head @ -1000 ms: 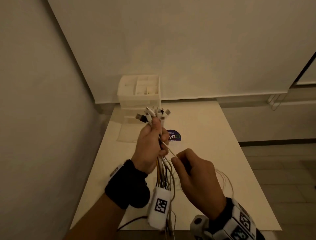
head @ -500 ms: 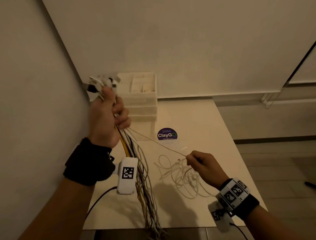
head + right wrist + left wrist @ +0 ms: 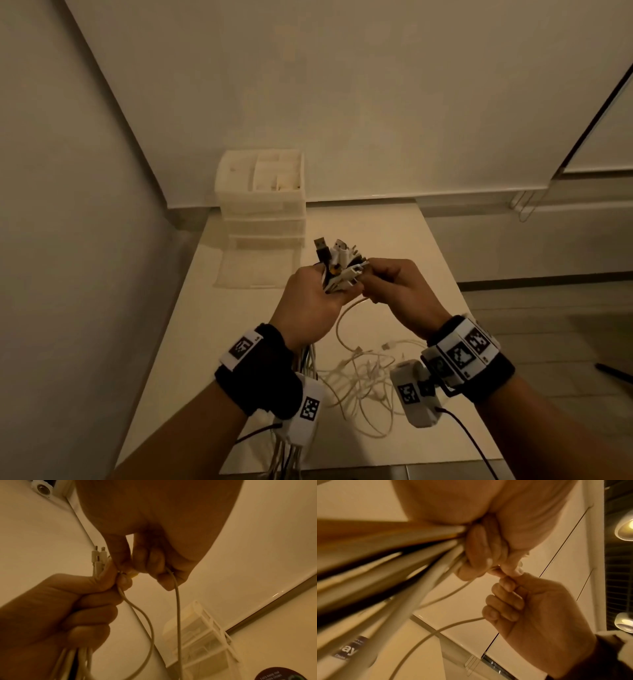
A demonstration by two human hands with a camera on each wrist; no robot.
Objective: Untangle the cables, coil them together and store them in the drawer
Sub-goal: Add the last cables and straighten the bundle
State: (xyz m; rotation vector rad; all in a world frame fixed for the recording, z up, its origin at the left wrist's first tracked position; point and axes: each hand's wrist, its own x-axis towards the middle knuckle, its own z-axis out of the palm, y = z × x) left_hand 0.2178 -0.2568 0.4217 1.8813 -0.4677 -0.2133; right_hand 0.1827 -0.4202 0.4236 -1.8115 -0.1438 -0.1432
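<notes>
My left hand (image 3: 317, 299) grips a bundle of cables (image 3: 337, 260) just below their plugs, which stick up above the fist; the cords hang past my wrist and off the table's front edge. My right hand (image 3: 383, 286) touches the bundle from the right and pinches a thin white cable (image 3: 344, 317) that loops down between the hands. In the left wrist view the cords (image 3: 385, 563) run out of my left hand (image 3: 479, 557), with my right hand (image 3: 530, 608) curled around the white cable (image 3: 436, 630). The right wrist view shows white plugs (image 3: 99, 557) above my left hand (image 3: 68, 601).
A loose tangle of white cables (image 3: 370, 380) lies on the white table (image 3: 394, 233) under my right wrist. A white drawer unit (image 3: 263, 202) stands at the back left, its lowest drawer (image 3: 257, 270) pulled out. A wall runs along the left.
My left hand came down from the upper left to the centre with the bundle. My right hand rose from above the tangle and met the bundle, bringing the white cable.
</notes>
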